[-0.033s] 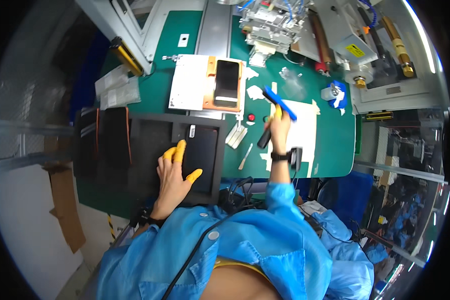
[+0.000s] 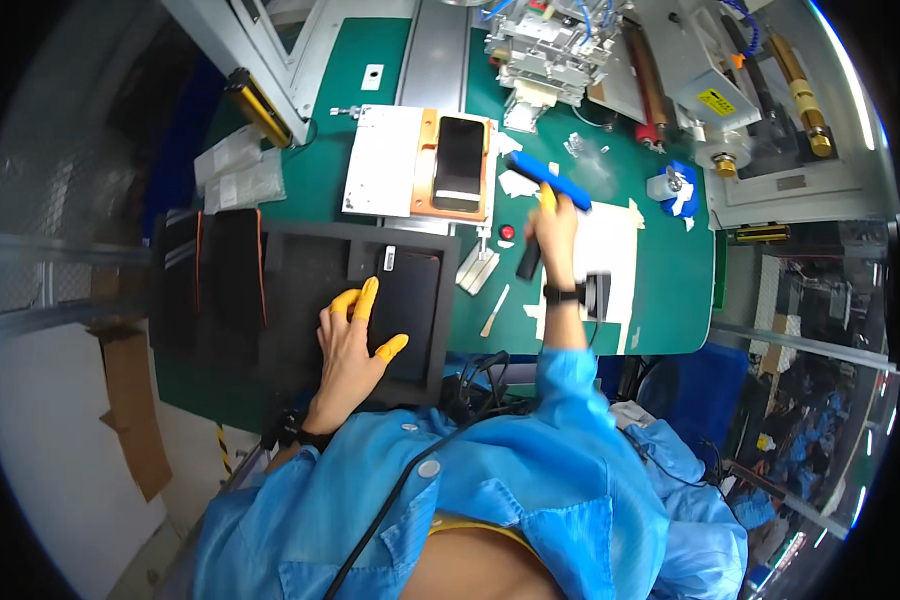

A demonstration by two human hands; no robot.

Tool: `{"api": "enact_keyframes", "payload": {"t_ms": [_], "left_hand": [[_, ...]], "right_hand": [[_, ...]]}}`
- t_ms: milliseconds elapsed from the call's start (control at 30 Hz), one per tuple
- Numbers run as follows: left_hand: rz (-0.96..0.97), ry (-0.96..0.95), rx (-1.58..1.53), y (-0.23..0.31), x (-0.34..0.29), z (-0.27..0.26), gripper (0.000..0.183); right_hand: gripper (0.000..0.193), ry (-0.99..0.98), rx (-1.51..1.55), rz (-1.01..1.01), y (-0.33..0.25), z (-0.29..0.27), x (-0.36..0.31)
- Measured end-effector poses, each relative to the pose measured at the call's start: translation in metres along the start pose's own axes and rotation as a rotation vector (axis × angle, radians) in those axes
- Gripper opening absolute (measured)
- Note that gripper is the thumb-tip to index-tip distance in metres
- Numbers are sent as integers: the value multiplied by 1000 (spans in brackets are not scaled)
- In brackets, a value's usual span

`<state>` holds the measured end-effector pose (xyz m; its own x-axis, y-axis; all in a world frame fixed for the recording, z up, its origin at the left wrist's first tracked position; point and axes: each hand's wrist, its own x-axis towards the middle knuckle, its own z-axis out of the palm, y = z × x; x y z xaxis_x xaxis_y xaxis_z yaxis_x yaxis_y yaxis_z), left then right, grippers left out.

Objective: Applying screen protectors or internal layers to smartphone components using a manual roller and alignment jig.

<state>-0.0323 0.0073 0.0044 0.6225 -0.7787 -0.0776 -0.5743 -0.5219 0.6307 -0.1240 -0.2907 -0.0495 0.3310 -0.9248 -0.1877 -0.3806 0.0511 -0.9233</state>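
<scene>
My left hand [image 2: 346, 348], with yellow finger cots on its thumb and two fingers, lies with fingers spread over a black foam tray [image 2: 448, 300]. Its thumb and fingertips are at the left side of a dark flat panel [image 2: 410, 305] in the tray's right-hand compartment; whether they press on it I cannot tell. A small white label [image 2: 389, 258] sits at the panel's top. My right hand [image 2: 557, 235] is closed round the black handle of a hand roller [image 2: 560, 184] with a blue cylinder, held over the white sheet's left edge.
Behind the tray, a phone-like device [image 2: 461, 160] sits in an orange and white fixture [image 2: 378, 165]. A pale sheet [image 2: 610, 260] is taped on the green table. Around it lie a red button-like piece [image 2: 507, 232], a small thin-bladed tool [image 2: 495, 310] and pale strips [image 2: 477, 270]. A metal machine [image 2: 550, 55] stands behind.
The roller has swung a little to the left and away from me, and its blue cylinder lies flatter across. My left hand keeps its place by the panel.
</scene>
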Motion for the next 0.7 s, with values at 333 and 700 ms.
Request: {"api": "enact_keyframes", "payload": {"t_ms": [333,700], "left_hand": [[-31,29,-69,-7,-1,-1,70],[33,21,-77,-8,7,4,71]], "right_hand": [[34,-199,-464,-46,-44,81,0],[45,-207,-255,-38,-56,88,86]]}}
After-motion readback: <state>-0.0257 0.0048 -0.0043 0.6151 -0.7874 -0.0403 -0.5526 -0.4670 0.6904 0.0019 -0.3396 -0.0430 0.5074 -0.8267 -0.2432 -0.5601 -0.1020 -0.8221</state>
